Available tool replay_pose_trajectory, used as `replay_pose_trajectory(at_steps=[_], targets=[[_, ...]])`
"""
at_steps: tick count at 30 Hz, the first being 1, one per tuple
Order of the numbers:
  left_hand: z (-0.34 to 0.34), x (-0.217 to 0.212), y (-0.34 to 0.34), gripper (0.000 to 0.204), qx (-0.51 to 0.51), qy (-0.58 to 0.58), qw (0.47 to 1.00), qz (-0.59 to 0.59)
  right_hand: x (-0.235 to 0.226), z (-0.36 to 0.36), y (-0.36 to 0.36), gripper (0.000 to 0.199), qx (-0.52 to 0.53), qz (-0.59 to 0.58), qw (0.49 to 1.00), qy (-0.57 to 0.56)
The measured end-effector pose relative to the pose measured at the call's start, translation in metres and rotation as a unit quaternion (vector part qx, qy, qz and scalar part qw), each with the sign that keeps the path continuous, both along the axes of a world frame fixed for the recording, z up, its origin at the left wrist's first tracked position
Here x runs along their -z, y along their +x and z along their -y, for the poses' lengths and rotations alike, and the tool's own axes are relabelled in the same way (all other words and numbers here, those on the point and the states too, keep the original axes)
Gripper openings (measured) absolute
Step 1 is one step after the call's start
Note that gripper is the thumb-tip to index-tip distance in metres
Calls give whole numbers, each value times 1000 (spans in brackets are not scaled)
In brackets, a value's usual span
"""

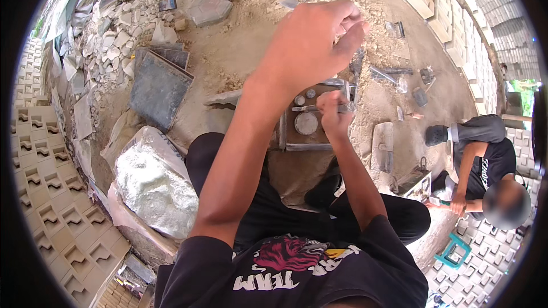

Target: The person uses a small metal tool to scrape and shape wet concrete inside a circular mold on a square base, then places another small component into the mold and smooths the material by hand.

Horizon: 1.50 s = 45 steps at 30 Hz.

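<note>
My left hand (317, 40) is raised high, its fingers curled in toward the thumb; whatever lies inside the curl is hidden. Lower down, my right hand (334, 109) is closed round a thin grey bar-like tool (346, 106) over a square mold frame (308, 147) on the ground between my knees. Inside the frame lie a large pale round disc (306, 124) and two smaller round pieces (299, 100), all on a brown surface. My left forearm crosses in front of the frame's left side.
A sack of white powder (154, 179) stands at my left, with dark square plates (160, 88) beyond it and broken rubble (117, 40) farther off. Hand tools (388, 77) lie to the right. Another person (485, 159) sits at the right near a teal stool (454, 251).
</note>
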State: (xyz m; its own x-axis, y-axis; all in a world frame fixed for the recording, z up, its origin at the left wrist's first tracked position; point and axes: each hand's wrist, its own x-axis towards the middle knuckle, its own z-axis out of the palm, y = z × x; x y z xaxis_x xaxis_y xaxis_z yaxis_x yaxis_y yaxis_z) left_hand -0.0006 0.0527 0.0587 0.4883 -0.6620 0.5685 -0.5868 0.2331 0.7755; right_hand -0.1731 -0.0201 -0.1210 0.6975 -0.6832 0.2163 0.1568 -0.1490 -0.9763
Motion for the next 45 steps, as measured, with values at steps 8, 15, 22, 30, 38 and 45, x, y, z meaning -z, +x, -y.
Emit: replay_pose_trajectory(at_steps=[8, 15, 22, 30, 38, 45], targets=[[0, -1, 0, 22, 0, 29, 1000, 2, -5, 0, 12, 47, 42, 16, 996, 78], [2, -2, 4, 22, 2, 49, 999, 0, -19, -3, 21, 43, 117, -20, 993, 6], [0, 0, -3, 21, 26, 48, 999, 5, -7, -18, 8, 40, 162, -17, 986, -29], [1, 0, -1, 19, 25, 31, 999, 17, -20, -2, 23, 28, 198, -19, 979, -35], [0, -6, -2, 19, 23, 76, 997, -6, -21, 5, 37, 31, 158, -12, 986, -56], [1, 0, -7, 21, 10, 54, 998, 19, -28, 22, 70, 35, 123, -26, 990, -63]])
